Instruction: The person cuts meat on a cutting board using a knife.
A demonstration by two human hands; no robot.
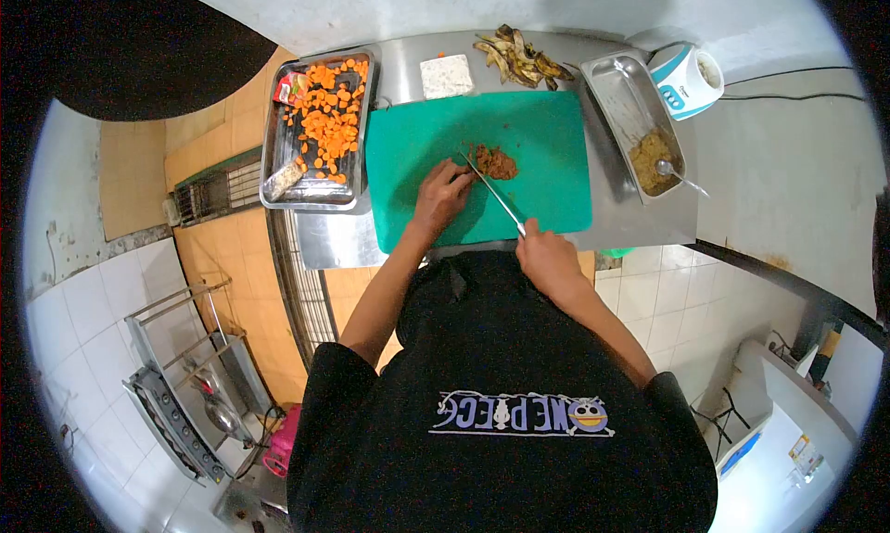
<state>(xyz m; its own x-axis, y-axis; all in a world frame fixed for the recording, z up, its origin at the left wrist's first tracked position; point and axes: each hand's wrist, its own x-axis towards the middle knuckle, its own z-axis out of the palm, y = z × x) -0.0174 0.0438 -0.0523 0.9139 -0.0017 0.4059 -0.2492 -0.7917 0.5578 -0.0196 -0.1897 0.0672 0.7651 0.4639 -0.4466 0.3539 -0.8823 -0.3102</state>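
A green cutting board (547,153) lies on the steel table, with a small heap of chopped brown food (496,162) near its middle. My right hand (549,260) is wrapped round the handle of a knife (497,197), whose blade points up and left to the heap's left edge. Left of the blade, my left hand (443,196) rests on the board with its fingers bent close to the knife. Whatever its fingertips press on is too small to make out.
A steel tray (270,162) of orange carrot pieces stands left of the board. Behind it are a white block (447,76) and banana peels (522,58). To the right are a steel pan (616,111) with mash and a spoon, and a white-and-blue appliance (686,81).
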